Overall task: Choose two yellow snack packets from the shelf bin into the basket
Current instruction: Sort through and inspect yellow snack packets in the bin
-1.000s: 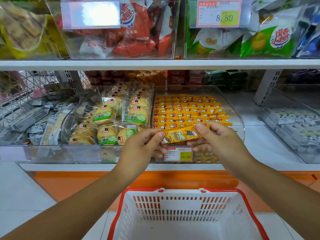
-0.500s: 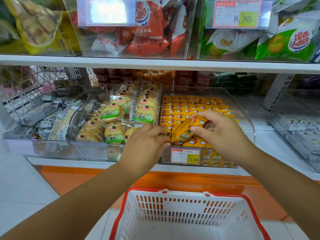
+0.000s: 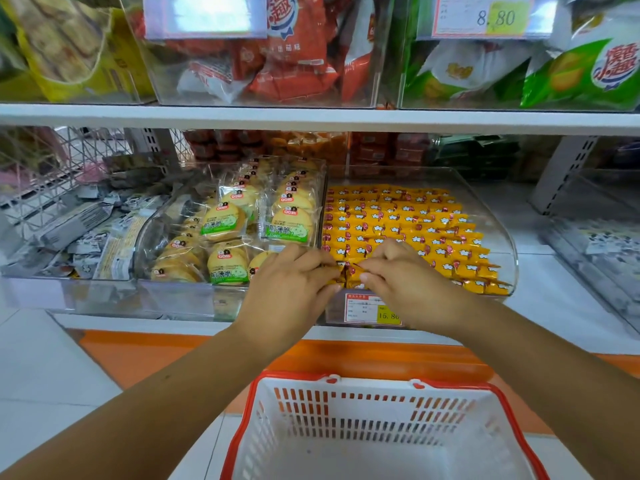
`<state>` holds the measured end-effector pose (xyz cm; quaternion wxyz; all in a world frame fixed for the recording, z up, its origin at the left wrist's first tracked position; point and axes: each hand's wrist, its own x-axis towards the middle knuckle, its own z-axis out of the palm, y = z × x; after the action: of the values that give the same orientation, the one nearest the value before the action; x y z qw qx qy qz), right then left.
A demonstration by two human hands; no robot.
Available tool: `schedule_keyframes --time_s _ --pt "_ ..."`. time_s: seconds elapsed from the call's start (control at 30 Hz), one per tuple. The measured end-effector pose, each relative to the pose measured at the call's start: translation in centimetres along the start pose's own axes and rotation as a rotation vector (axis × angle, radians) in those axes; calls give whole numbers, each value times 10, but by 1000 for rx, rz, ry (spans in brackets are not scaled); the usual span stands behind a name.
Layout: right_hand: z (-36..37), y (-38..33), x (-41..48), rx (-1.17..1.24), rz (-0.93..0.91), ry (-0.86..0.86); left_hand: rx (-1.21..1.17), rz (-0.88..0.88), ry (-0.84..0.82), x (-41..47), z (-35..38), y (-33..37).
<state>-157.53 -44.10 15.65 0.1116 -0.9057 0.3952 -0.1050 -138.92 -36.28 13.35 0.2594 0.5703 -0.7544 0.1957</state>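
Note:
A clear shelf bin holds rows of several yellow snack packets. My left hand and my right hand are both at the bin's front left corner, fingertips meeting over a yellow packet there. Each hand's fingers curl onto the packets at that spot; how many each one pinches is hidden. Below, a white basket with a red rim stands with nothing visible inside.
A bin of round yellow biscuits in clear wrappers sits left of the yellow packets. A price tag hangs on the bin front. The upper shelf carries red and green snack bags. White floor tiles lie left of the basket.
A second ago both hands held one yellow packet up in front of the bin. They have since moved forward and down into the bin's front left corner.

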Motion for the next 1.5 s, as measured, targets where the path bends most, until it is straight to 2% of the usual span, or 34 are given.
schedule_keyframes --time_s 0.13,0.2,0.33,0.43,0.53,0.7,0.83,0.9,1.0,1.1,1.23,1.33,1.4,1.5 --pt "2 1 -1 204 51 163 -13 -10 7 -2 1 0" --pt "2 -1 0 155 42 112 -15 -2 25 -2 2 2" --pt "-12 9 0 230 56 44 9 68 42 -1 6 9" --pt "-17 21 -5 200 89 71 2 109 6 -2 8 12" --pt "-12 19 -6 55 65 98 -48 85 -23 -1 7 13" --pt "-9 10 -9 -66 24 240 -52 32 -72 3 2 19" --pt "-17 6 -23 219 47 439 -51 7 -143 2 1 20" --pt "-19 3 -33 259 25 509 -84 -35 -155 -1 1 22" --pt "-24 -5 -49 446 1 617 -276 -182 -155 -5 -2 26" --pt "-30 -11 -57 750 -34 668 -673 -366 -160 -7 -9 32" --pt "-33 -11 -60 1053 69 526 -1198 -643 -123 0 -21 35" --pt "-32 -9 -63 1203 154 433 -1541 -777 -125 3 -28 34" --pt "-32 -7 -64 1284 183 393 -1654 -801 -131 3 -29 34" --pt "-35 -3 -64 1400 213 296 -1594 -803 -116 2 -27 30"
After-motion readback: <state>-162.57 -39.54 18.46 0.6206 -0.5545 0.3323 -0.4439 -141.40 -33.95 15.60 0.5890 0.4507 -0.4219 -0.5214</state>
